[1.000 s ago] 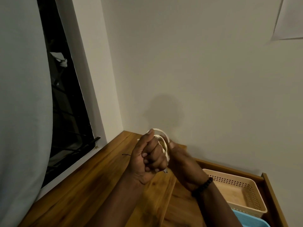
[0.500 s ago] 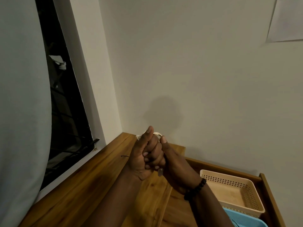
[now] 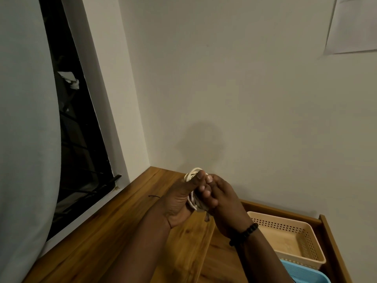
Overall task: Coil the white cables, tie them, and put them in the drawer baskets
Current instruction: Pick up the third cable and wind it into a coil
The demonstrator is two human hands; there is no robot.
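Coiled white cable (image 3: 192, 187) | between both palms | left hand (image 3: 179, 203) grips it | right hand (image 3: 221, 205) pinches it

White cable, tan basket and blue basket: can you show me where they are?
white cable (image 3: 192, 174), head view, on the loops above the thumb.
tan basket (image 3: 293, 243), head view, on its bare floor.
blue basket (image 3: 304, 276), head view, on its visible corner.
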